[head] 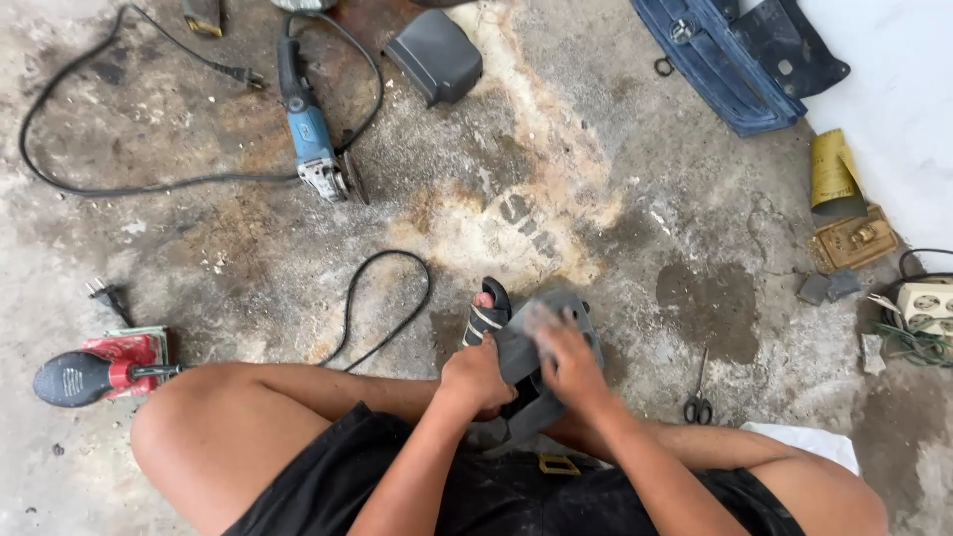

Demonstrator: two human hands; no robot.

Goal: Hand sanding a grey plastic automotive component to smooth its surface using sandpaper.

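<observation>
The left hand (475, 375) grips the near edge of a grey plastic panel (556, 328) propped over the foot. The right hand (568, 359) presses a sandpaper scrap (539, 320) flat on it. Scissors (698, 402) lie right of the hands; a grinder (313, 139) lies well beyond the left hand.

This was a rough repair workshop, with the work done low on a stained, patchy concrete floor (596, 179) instead of at a bench. Far ahead and to the left of the left hand (476, 375) lay a blue angle grinder (310, 134) with its black cable (119, 184) looped across the floor, and well off to that hand's left sat a red sander (104, 367). Just right of the right hand (568, 365) lay scissors (698, 397), with dark blue plastic body panels (730, 65) far ahead and a wall socket block (928, 306) further right.
</observation>
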